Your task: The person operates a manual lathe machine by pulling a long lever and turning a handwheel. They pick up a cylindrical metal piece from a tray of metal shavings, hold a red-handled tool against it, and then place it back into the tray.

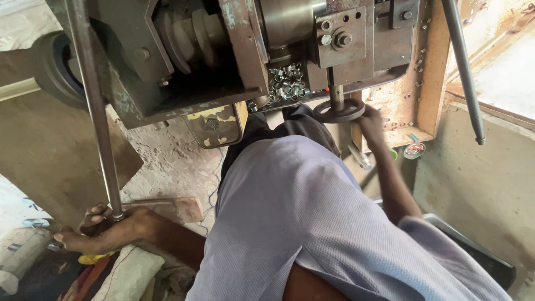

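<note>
My left hand (pixel 108 229) is closed around the lower end of a long grey steel rod (pixel 95 106) that slants up past an old, worn machine (pixel 184 61). My right hand (pixel 371 126) grips the rim of a small dark round handwheel (pixel 334 113) under the machine's front block. Just above the wheel, a shallow tray (pixel 390 75) holds several small shiny metal parts (pixel 287 85). My lilac shirt (pixel 301 217) fills the middle of the view and hides what lies below it.
A second long rod (pixel 463 72) slants down at the right beside a rusty orange frame (pixel 432 67). A grooved pulley (pixel 192 36) and a black tyre-like wheel (pixel 53 67) sit at the top left. A white sack (pixel 131 273), a wooden board (pixel 181 207) and the concrete floor (pixel 485 184) surround me.
</note>
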